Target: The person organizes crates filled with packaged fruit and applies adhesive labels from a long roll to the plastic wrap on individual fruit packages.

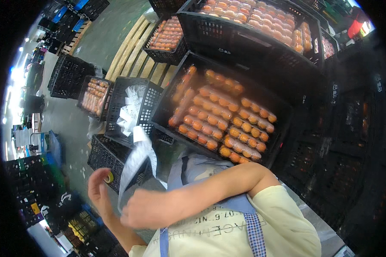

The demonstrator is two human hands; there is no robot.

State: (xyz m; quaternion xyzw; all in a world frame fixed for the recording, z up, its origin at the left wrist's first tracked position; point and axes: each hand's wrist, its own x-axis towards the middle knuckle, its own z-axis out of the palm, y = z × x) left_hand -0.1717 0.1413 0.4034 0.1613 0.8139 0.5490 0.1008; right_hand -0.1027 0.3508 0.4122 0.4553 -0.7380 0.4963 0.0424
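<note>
My left hand (98, 188) is raised at the lower left, fingers curled. A small yellow ring, possibly a tape roll (109, 177), shows at its fingertips; whether the hand grips it is unclear. My right hand (148, 207) crosses in front of my body, blurred, its fingertips meeting the end of a long white label strip (133, 165). That strip loops up to a black plastic crate (114, 128), where more crumpled white strips (130, 110) lie. Before me stands a large black crate (167, 109) with rows of clear packs of round orange-red fruit (209, 119).
Another large black crate of packed fruit (270, 22) stands behind. Smaller fruit-filled crates (95, 96) sit at the left, one on a wooden pallet (132, 48). An empty black crate (106, 152) lies close to my left hand. Stacked dark crates (334, 128) rise at the right.
</note>
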